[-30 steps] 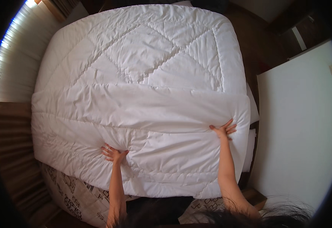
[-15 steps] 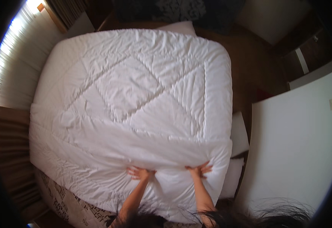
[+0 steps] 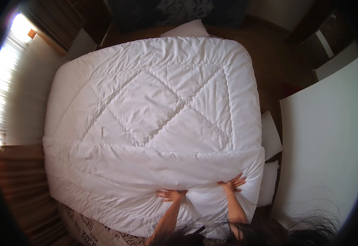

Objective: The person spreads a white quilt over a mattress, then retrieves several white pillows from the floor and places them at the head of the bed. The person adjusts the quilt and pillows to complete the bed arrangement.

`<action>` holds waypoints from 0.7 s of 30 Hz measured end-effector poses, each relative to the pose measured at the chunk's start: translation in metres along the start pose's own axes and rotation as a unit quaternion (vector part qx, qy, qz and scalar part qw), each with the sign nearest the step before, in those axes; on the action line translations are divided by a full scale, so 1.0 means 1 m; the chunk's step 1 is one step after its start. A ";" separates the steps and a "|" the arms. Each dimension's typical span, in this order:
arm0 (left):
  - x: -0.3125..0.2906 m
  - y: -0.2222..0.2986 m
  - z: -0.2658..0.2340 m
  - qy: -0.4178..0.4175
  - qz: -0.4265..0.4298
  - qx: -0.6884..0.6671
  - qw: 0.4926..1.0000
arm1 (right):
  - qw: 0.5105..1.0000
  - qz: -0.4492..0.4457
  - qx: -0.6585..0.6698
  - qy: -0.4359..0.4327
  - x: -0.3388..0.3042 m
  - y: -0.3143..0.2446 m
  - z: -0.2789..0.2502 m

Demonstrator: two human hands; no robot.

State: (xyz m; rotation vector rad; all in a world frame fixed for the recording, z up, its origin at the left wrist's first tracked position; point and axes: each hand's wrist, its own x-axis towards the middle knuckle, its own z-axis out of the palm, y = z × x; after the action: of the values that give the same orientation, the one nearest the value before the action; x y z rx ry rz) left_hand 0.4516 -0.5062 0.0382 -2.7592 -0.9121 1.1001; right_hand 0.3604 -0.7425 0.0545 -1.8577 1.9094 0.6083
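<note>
A white quilted comforter (image 3: 166, 123) covers most of the bed, with diamond stitching across its middle and a folded-over band along the near side. My left hand (image 3: 172, 195) presses on this band with its fingers spread toward the left. To its right, my right hand (image 3: 232, 184) lies on the same band, fingers splayed toward the far right. Neither hand grips the cloth. Creases run outward from under both palms.
White pillows (image 3: 271, 135) lie beside the bed's right side, and another pillow (image 3: 186, 29) is past its far edge. A patterned sheet (image 3: 101, 231) shows at the near left. Brown curtains (image 3: 21, 184) hang at the left; a white panel (image 3: 322, 143) stands at the right.
The whole view has shifted a little, so bed and hands appear further right. Both hands stay spread on the comforter. The folded band's far edge looks straighter.
</note>
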 end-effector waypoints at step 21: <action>-0.069 -0.030 0.008 0.239 0.077 -0.259 0.933 | 0.992 -0.122 0.026 0.037 -0.004 0.026 0.005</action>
State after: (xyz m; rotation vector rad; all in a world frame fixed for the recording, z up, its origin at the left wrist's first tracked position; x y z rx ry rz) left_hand 0.3915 -0.5199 0.0817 -3.3244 -1.0364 0.1521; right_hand 0.3343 -0.7360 0.0529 -2.0629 1.6880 0.4121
